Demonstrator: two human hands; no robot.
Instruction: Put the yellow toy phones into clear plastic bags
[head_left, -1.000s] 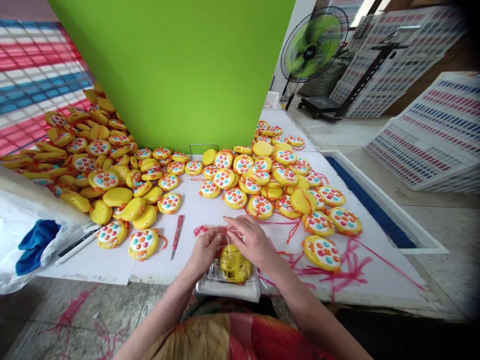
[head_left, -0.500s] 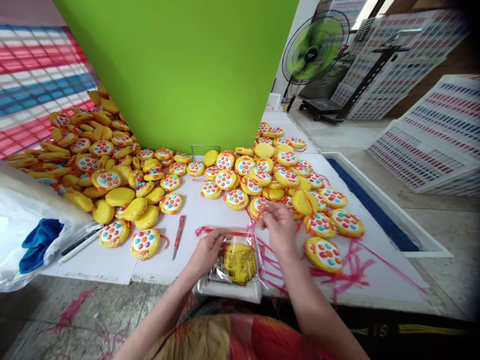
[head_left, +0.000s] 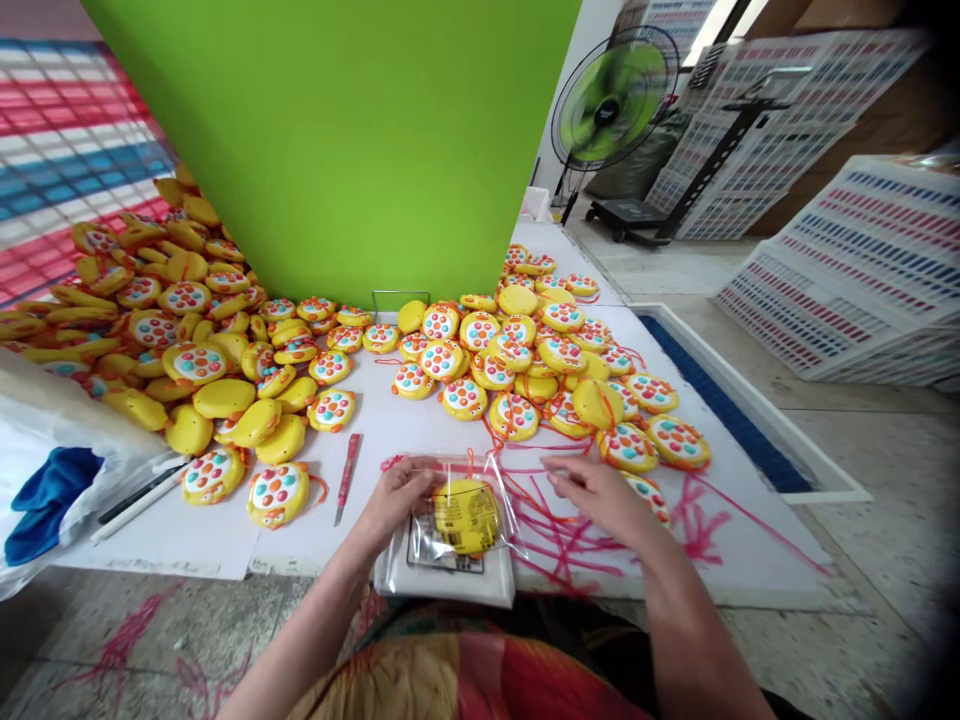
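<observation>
Plastic of a clear bag [head_left: 424,545] was pinched at its upper left edge by the left hand [head_left: 399,497], a yellow toy [head_left: 466,515] lying inside, plain side up. The right hand [head_left: 601,492], loosely curled (whether around anything, I couldn't tell), hung just right of it, near pink strands [head_left: 574,545]. Beyond spread piled toys [head_left: 517,352].

One bagged toy [head_left: 466,515], one knife [head_left: 348,475]

Heaped toys [head_left: 196,364], crates [head_left: 814,285] and a scale [head_left: 634,212] mark a workshop.
</observation>
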